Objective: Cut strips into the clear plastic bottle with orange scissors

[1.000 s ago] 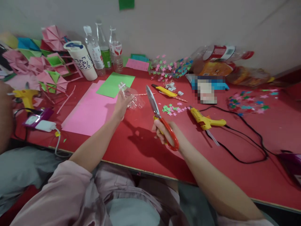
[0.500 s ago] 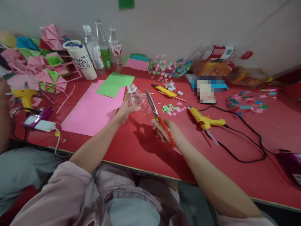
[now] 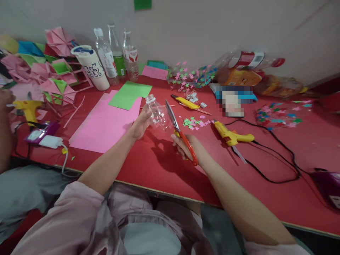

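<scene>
My left hand (image 3: pixel 142 122) grips a clear plastic bottle top (image 3: pixel 160 117), its capless neck tilted up toward the back left. In my right hand (image 3: pixel 190 146) are scissors (image 3: pixel 183 136) with red handles, the blades pointing up and away and looking closed together. The blade tips stand close to the bottle's right side; whether they touch it I cannot tell. Beyond the hands lies a yellow box cutter (image 3: pixel 188 102). Green and pink paper stars (image 3: pixel 195 122) are scattered just right of the scissors.
Pink sheets (image 3: pixel 106 124) and a green sheet (image 3: pixel 130 95) lie to the left. A yellow glue gun (image 3: pixel 231 134) with a black cord rests at right. Upright bottles (image 3: pixel 131 58) and a white tumbler (image 3: pixel 91 67) stand behind. A person's arm (image 3: pixel 5 131) is at far left.
My left hand has turned the bottle top a little, and its fingers now sit lower around it. The scissors and my right hand have hardly moved.
</scene>
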### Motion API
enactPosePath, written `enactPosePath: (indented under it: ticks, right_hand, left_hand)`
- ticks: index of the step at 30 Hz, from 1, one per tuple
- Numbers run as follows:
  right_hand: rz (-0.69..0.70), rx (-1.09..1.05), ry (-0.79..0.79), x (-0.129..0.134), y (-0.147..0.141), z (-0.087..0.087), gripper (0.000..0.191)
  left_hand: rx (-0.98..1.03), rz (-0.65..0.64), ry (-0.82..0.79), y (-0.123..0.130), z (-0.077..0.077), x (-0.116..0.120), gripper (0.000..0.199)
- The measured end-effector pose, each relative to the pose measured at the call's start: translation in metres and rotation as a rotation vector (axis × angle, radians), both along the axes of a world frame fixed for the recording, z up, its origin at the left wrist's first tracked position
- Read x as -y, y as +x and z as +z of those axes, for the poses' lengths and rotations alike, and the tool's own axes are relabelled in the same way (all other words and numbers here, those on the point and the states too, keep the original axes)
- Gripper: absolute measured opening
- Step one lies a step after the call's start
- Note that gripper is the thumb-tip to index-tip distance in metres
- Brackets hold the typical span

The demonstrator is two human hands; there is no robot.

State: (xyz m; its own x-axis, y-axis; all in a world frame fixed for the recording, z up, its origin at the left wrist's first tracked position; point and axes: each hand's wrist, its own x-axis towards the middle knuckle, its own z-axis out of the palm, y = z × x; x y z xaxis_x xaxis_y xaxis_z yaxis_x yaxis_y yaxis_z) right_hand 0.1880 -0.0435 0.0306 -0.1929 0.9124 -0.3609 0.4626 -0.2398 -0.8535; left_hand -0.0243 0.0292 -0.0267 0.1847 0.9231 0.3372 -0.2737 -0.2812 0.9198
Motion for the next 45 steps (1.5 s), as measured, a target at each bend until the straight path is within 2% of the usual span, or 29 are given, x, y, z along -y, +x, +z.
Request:
enactPosePath:
  ticks: [7, 12, 20, 26, 29, 32, 39, 43, 45]
  right_hand:
    - [0.012, 0.018, -0.019, -0.002, 0.000, 0.000, 0.053]
    - [0.015, 0.033, -0.021, -0.003, 0.000, 0.002, 0.052]
    - [0.011, 0.027, -0.024, -0.003, 0.000, 0.003, 0.054]
    - [0.011, 0.024, -0.023, -0.003, 0.000, -0.001, 0.056]
    - [0.013, 0.007, 0.026, -0.002, 0.002, -0.004, 0.060]
    - [0.058, -0.039, 0.073, 0.000, 0.003, -0.003, 0.062]
    - [0.176, 0.055, 0.002, 0.002, 0.005, 0.007, 0.062]
    - [0.189, 0.090, -0.009, 0.000, 0.007, 0.002, 0.060]
    - [0.203, 0.140, 0.000, -0.001, 0.007, -0.002, 0.060]
  left_hand:
    - [-0.024, 0.094, -0.013, 0.002, -0.004, -0.002, 0.056]
    - [-0.024, 0.000, -0.021, 0.003, -0.002, 0.000, 0.047]
    - [-0.017, -0.033, -0.030, 0.004, -0.001, 0.003, 0.047]
    - [-0.034, 0.079, -0.051, 0.007, 0.002, 0.003, 0.046]
    - [-0.017, 0.189, -0.113, 0.008, 0.008, 0.005, 0.043]
    - [0.044, 0.242, -0.148, 0.006, 0.013, 0.005, 0.044]
    - [0.099, 0.213, -0.226, -0.001, 0.013, 0.004, 0.051]
    - [0.164, 0.181, -0.245, -0.003, 0.010, 0.003, 0.047]
    - [0.130, 0.177, -0.219, -0.004, 0.008, 0.001, 0.045]
